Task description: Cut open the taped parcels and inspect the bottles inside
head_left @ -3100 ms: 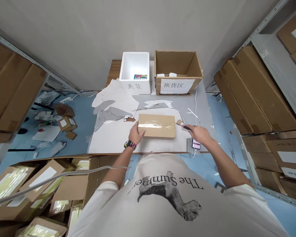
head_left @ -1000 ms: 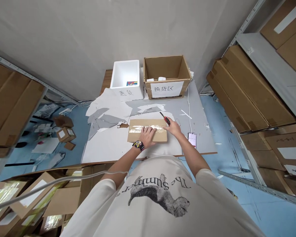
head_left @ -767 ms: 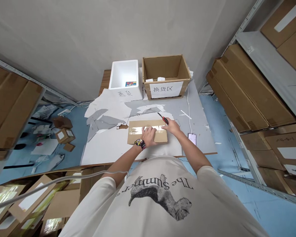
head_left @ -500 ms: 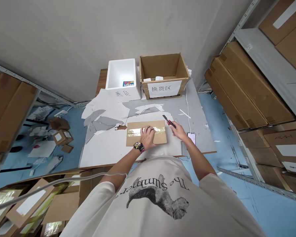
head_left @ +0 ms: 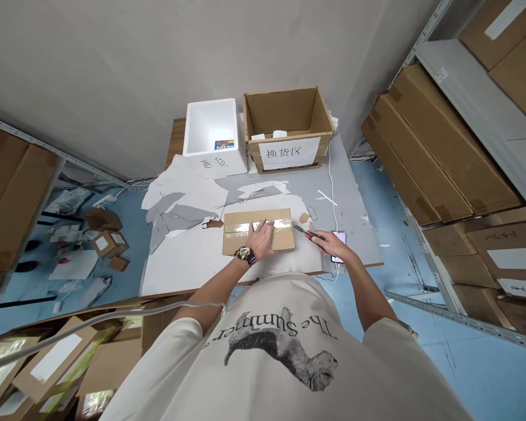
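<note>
A person in a printed T-shirt stands at a table, a taped cardboard carton lying flat near its front edge, at the center of the frame. The left hand is open, its fingers spread across the carton's top and the clear tape, apparently to steady it against sliding. The right hand is closed around the handle of a box cutter, whose blade points toward the carton's right end; whether the tip touches the cardboard cannot be told. The grip far back on the handle seems meant to keep the fingers clear of the blade.

The left forearm rises from the lower left, a watch at the wrist and the palm turned down. The right forearm angles inward from the lower right, elbow bent, the hand low over a phone that it partly covers.

Behind the carton, at upper center, a white foam box and an open cardboard box stand side by side, their handwritten fronts facing the person, probably so they can be read from there. More cartons fill the lower left and the shelving at right.
</note>
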`<action>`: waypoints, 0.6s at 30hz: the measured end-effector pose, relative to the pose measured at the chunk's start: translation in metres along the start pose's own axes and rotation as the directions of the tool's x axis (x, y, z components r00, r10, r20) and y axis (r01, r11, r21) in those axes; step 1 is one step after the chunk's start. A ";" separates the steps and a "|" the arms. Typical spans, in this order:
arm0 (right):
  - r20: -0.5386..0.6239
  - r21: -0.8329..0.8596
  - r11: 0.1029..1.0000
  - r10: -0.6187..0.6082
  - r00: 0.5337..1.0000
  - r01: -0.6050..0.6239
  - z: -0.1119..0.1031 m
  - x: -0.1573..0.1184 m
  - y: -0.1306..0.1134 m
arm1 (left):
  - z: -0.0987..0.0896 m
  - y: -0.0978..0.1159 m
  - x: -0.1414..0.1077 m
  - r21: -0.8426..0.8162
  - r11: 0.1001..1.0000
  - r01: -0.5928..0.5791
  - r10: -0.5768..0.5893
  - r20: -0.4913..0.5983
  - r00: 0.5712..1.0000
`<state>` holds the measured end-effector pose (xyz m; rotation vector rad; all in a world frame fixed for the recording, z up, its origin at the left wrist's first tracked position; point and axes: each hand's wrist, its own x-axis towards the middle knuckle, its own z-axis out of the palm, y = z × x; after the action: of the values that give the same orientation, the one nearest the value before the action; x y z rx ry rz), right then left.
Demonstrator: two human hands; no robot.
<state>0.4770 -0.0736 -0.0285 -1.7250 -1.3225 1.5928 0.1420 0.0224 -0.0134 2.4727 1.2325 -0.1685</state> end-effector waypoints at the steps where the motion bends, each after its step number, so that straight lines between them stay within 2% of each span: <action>1: 0.000 0.000 1.000 -0.003 1.000 0.003 -0.001 0.001 0.001 | 0.000 0.000 0.000 0.004 1.000 0.002 -0.002 0.001 1.000; 5: -0.010 0.028 1.000 -0.010 1.000 0.011 -0.003 0.001 0.001 | -0.001 0.001 0.001 0.007 1.000 0.005 -0.005 0.000 1.000; 10: -0.013 -0.037 0.999 -0.005 1.000 0.005 -0.001 0.003 -0.013 | -0.002 0.002 0.002 -0.001 1.000 0.004 -0.004 0.011 1.000; 14: 0.037 -0.017 0.998 0.054 0.998 -0.053 -0.001 0.002 -0.025 | -0.001 0.002 0.002 -0.008 1.000 -0.002 0.002 0.015 1.000; 18: 0.160 -0.056 0.995 0.086 0.983 -0.078 -0.008 -0.006 -0.030 | -0.001 0.002 0.002 -0.015 1.000 0.001 -0.001 0.008 1.000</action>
<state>0.4748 -0.0635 0.0019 -1.7306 -1.3942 1.7935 0.1444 0.0232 -0.0127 2.4557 1.2276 -0.1687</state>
